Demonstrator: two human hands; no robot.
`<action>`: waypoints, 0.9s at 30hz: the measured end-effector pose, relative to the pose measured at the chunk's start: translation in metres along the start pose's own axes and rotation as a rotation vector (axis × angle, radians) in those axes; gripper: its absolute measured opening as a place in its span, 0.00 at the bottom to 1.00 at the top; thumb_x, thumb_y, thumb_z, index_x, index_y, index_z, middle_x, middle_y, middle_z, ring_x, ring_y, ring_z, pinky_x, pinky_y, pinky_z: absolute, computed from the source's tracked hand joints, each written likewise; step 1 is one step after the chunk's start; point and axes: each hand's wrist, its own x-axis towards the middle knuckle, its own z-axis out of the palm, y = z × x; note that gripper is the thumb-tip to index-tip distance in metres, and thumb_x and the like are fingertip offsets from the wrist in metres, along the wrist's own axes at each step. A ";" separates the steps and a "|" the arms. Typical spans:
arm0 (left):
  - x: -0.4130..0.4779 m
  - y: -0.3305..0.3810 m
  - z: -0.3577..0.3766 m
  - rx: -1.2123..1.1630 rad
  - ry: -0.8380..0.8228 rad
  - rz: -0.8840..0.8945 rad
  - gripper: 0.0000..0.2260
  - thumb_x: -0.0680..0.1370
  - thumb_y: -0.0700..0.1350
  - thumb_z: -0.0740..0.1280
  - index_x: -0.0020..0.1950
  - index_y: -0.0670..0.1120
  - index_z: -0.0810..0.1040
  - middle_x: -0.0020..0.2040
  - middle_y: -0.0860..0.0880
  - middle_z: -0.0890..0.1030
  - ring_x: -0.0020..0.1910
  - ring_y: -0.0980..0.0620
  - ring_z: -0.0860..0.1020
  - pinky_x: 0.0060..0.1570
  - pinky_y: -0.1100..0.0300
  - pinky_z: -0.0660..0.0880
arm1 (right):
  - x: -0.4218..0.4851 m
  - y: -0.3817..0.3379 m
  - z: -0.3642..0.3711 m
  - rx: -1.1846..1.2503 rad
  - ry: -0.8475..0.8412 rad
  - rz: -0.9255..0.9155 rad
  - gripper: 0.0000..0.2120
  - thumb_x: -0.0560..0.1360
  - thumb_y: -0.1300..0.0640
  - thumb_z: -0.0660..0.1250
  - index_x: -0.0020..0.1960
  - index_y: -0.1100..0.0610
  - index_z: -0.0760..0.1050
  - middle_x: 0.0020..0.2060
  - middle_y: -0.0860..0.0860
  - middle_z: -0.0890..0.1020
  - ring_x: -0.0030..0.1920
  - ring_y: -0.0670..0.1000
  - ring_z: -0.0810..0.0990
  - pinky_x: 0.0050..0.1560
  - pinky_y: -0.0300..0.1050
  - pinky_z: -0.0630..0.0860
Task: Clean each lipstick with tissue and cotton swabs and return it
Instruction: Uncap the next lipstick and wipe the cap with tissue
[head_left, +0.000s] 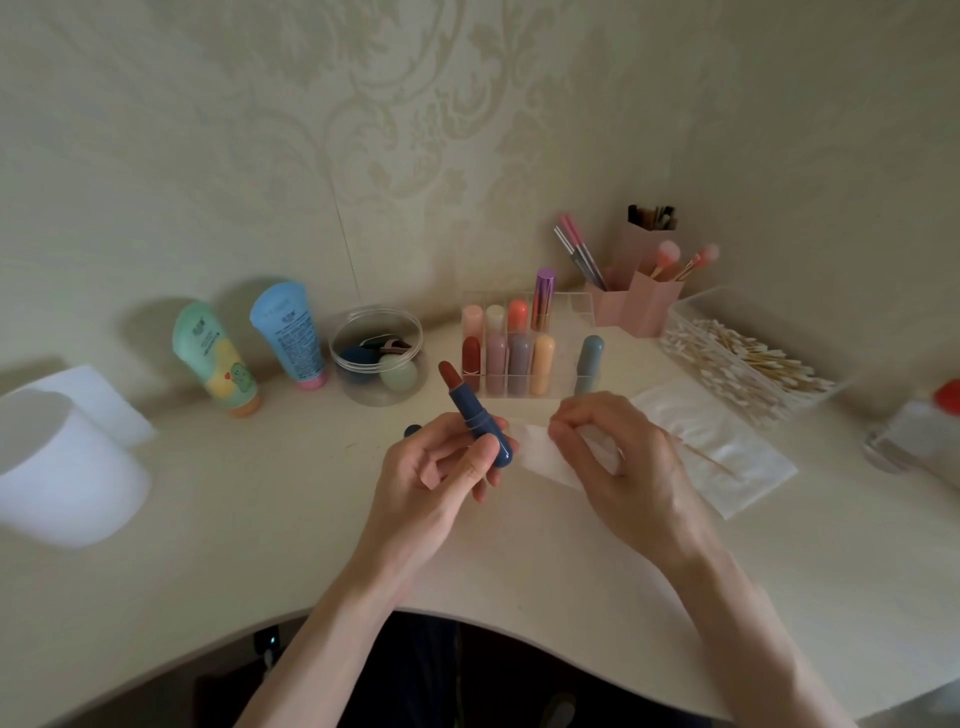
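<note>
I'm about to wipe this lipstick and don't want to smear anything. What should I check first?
1. The lipstick is uncapped, colour showing: ok.
2. The left hand grips its base: ok.
3. The right hand pinches the tissue: ok.
4. A cotton swab lies within reach on the white pack: ok.
5. The organizer has a free slot: ok.
6. The blue piece behind the left hand is the cap: cannot tell.

- I see a navy lipstick (475, 415) with a brick-red tip.
- Far left, a green tube (215, 358) and a blue tube (291, 332).
- Far right, pink pots (649, 306).
- The wall (415, 130) is cream, leaf-patterned.
</note>
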 end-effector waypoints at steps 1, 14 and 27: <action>0.000 0.000 0.000 -0.002 -0.005 0.001 0.11 0.79 0.47 0.70 0.55 0.42 0.84 0.47 0.43 0.86 0.38 0.50 0.78 0.39 0.60 0.75 | 0.000 -0.002 -0.001 0.032 -0.007 0.046 0.04 0.81 0.54 0.70 0.48 0.51 0.81 0.46 0.41 0.83 0.50 0.44 0.82 0.50 0.35 0.74; -0.001 0.002 0.000 0.086 -0.110 -0.047 0.12 0.81 0.46 0.70 0.60 0.42 0.84 0.47 0.45 0.86 0.39 0.50 0.76 0.44 0.61 0.76 | 0.005 -0.006 -0.003 0.277 -0.045 0.197 0.04 0.79 0.56 0.74 0.46 0.50 0.86 0.39 0.41 0.86 0.42 0.43 0.83 0.43 0.31 0.73; 0.000 0.001 0.002 0.071 -0.111 -0.078 0.13 0.76 0.42 0.71 0.53 0.33 0.79 0.46 0.42 0.88 0.42 0.53 0.84 0.41 0.63 0.77 | 0.005 -0.009 -0.011 0.595 -0.384 0.258 0.24 0.86 0.44 0.62 0.51 0.64 0.84 0.32 0.48 0.78 0.33 0.48 0.72 0.40 0.44 0.68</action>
